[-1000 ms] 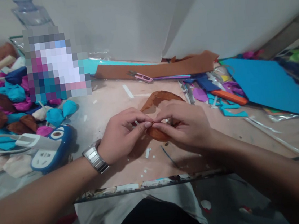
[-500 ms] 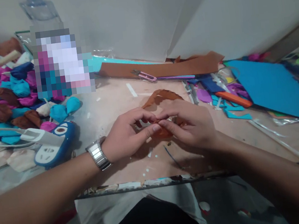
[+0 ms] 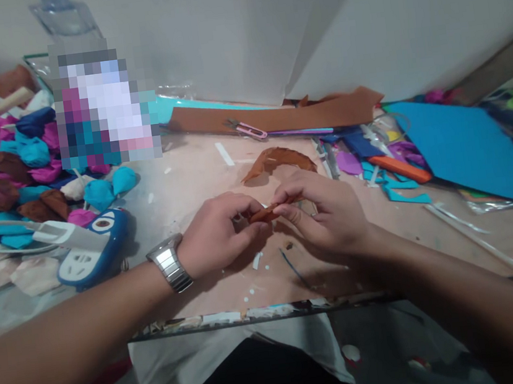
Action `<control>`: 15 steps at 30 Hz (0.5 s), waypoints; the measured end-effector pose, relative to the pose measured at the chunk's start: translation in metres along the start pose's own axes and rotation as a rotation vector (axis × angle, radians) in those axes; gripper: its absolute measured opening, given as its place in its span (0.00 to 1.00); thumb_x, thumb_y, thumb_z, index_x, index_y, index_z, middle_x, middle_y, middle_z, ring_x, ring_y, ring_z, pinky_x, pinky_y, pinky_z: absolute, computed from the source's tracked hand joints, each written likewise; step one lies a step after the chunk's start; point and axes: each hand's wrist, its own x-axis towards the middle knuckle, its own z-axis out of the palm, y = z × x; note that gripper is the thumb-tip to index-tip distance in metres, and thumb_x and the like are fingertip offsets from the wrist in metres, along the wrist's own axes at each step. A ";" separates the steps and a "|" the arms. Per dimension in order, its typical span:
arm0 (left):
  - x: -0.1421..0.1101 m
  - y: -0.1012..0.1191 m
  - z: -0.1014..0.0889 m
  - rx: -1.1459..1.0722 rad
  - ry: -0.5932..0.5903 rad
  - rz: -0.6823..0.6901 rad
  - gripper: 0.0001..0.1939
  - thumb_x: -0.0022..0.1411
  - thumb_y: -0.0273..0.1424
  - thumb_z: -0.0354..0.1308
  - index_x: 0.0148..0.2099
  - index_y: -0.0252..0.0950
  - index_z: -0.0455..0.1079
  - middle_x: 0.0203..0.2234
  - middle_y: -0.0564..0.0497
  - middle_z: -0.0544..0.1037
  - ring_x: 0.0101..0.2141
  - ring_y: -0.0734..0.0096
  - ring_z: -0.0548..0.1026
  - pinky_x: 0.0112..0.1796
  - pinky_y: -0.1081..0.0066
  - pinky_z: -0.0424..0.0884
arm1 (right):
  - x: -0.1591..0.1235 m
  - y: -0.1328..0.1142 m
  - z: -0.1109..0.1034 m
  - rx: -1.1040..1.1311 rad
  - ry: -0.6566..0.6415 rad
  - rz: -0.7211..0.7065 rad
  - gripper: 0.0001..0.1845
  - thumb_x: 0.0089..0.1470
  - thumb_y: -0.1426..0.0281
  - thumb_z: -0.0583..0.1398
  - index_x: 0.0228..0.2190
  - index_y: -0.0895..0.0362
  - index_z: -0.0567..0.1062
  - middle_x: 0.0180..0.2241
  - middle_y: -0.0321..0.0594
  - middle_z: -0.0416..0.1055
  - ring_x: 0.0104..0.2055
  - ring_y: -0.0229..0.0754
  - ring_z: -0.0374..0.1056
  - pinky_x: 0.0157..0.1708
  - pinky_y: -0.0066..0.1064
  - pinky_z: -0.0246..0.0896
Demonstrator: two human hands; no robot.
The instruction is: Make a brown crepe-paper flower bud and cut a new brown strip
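Between my two hands, above the table, is a narrow, crumpled strip of brown crepe paper. My left hand pinches its left end between thumb and fingers; a metal watch sits on that wrist. Thumb and forefinger of my right hand grip the strip's other end, with part of it hidden behind the fingers. Just beyond my hands, a curved piece of brown crepe paper lies on the table.
A pink cutter rests on a long brown sheet at the back. Left are a blue-and-white power strip and a heap of coloured paper bundles. An orange-handled tool and a blue sheet lie right.
The brown paper between my hands, bunched and hanging below the fingers before, is now a narrow strip stretched between them. My left fingers have moved slightly left, away from the right fingertips.
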 end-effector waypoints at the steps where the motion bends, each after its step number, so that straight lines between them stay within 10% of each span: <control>1: 0.000 0.000 0.000 0.006 -0.010 -0.011 0.07 0.66 0.35 0.64 0.39 0.37 0.79 0.32 0.51 0.82 0.33 0.68 0.77 0.35 0.68 0.69 | 0.000 0.000 0.000 -0.004 -0.001 0.001 0.05 0.66 0.66 0.64 0.38 0.53 0.76 0.34 0.37 0.77 0.37 0.42 0.72 0.41 0.35 0.66; 15: 0.000 0.002 -0.004 -0.051 0.100 0.123 0.11 0.65 0.27 0.60 0.50 0.34 0.75 0.44 0.45 0.81 0.45 0.61 0.78 0.48 0.61 0.74 | 0.003 -0.001 -0.004 -0.042 -0.101 0.003 0.02 0.67 0.68 0.63 0.39 0.53 0.76 0.34 0.36 0.78 0.38 0.41 0.73 0.43 0.35 0.68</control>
